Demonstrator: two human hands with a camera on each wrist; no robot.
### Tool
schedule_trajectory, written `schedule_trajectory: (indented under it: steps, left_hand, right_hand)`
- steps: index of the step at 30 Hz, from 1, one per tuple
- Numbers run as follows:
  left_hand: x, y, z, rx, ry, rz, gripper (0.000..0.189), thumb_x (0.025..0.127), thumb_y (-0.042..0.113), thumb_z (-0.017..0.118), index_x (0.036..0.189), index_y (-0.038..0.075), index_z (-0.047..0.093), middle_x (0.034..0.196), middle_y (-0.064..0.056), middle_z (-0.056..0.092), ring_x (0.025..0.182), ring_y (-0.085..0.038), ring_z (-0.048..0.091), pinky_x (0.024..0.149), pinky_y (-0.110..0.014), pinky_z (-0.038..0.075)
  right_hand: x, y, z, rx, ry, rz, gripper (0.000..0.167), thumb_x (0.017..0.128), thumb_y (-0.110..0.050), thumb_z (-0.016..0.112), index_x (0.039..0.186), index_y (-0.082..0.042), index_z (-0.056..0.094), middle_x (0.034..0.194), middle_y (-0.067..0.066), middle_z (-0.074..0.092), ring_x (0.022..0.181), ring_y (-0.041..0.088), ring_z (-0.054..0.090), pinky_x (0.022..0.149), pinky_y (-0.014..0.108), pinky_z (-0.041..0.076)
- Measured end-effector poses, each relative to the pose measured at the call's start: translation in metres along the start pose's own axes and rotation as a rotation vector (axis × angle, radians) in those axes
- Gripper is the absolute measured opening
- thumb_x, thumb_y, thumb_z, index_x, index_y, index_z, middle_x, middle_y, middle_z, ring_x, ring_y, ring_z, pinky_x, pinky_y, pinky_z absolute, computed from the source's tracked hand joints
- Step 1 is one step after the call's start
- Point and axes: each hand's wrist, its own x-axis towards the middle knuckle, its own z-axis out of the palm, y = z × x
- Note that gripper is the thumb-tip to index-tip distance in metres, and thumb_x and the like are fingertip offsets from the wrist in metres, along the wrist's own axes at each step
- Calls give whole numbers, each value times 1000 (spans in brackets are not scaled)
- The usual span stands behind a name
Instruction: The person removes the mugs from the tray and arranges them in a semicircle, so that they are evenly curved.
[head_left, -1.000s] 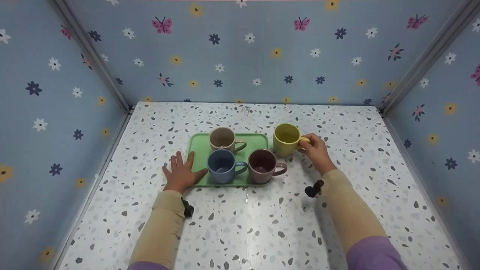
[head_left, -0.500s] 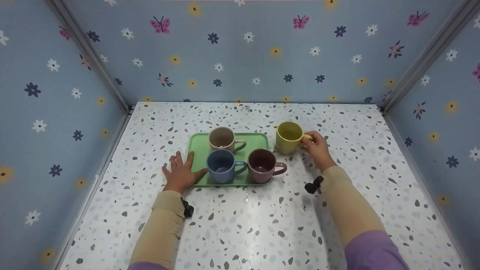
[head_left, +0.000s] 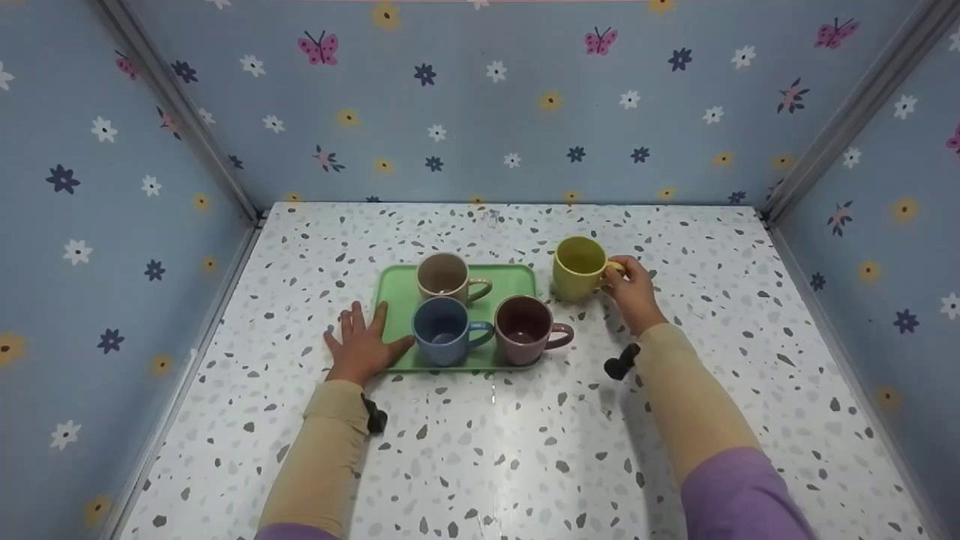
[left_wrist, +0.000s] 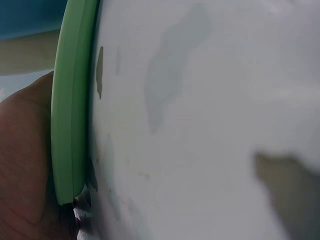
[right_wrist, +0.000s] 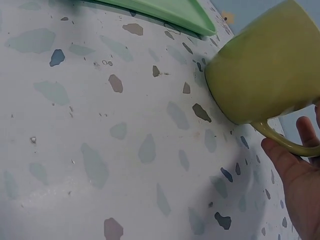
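My left hand (head_left: 360, 346) lies with fingers spread over the left edge of a green tray (head_left: 512, 282); its thumb reaches toward a blue mug (head_left: 441, 349). In the left wrist view, the tray's rim (left_wrist: 72, 115) runs alongside part of that hand. On the tray, a beige mug (head_left: 442, 274) stands behind the blue one, and a mauve mug (head_left: 521, 351) is at the front right corner. Right of the tray, my right hand (head_left: 634, 292) pinches the handle of a yellow mug (head_left: 576, 283). The right wrist view shows thumb and fingers at the handle (right_wrist: 285, 142), the base right at the tabletop.
A white speckled tabletop (head_left: 480, 450) lies under everything. Blue floral panels (head_left: 510, 97) enclose it at the back and both sides, with grey posts (head_left: 187, 112) at the corners.
The yellow mug has shifted slightly right and toward the back wall, in my right hand. My left hand, the tray and its mugs keep their places.
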Motion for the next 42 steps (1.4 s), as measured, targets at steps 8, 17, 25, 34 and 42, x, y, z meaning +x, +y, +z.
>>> schedule_trajectory:
  steps: [8, 17, 25, 34, 42]
  left_hand:
    - [0, 0, -1, 4, -6, -3, 103, 89, 81, 43, 164, 19, 12, 165, -28, -9, 151, -50, -10, 111, -77, -8]
    - [-1, 1, -1, -4, -1, 0, 103, 88, 81, 44, 164, 19, 13, 165, -29, -8, 151, -50, -9, 110, -77, -8]
    - [-3, 2, -2, -1, 4, 1, 102, 89, 79, 45, 164, 18, 14, 165, -29, -8, 151, -50, -9, 110, -77, -8]
    - [0, 1, 0, 1, 2, 1, 103, 88, 81, 45, 164, 19, 14, 165, -29, -7, 151, -50, -8, 110, -77, -7]
    - [-1, 0, -1, -1, -3, 1, 104, 88, 82, 44, 164, 18, 12, 165, -29, -9, 151, -50, -10, 110, -77, -9]
  right_hand:
    - [3, -1, 4, -38, 57, 5, 25, 107, -14, 50, 131, -5, 51, 139, 12, 46, 132, 25, 50, 106, 30, 47]
    - [5, -2, 7, -58, 90, -29, 26, 107, -12, 49, 132, -3, 50, 140, 13, 47, 130, 25, 50, 106, 33, 47]
    - [8, -2, 8, -89, 93, -38, 26, 108, -13, 47, 132, -5, 51, 140, 12, 47, 129, 24, 49, 107, 35, 47]
    - [9, -3, 7, -115, 105, -30, 28, 108, -13, 46, 135, -4, 50, 141, 12, 46, 130, 23, 48, 108, 35, 46]
    - [9, -6, 9, -189, 112, -11, 29, 109, -14, 44, 137, -7, 50, 136, 12, 48, 123, 24, 51, 105, 37, 47]
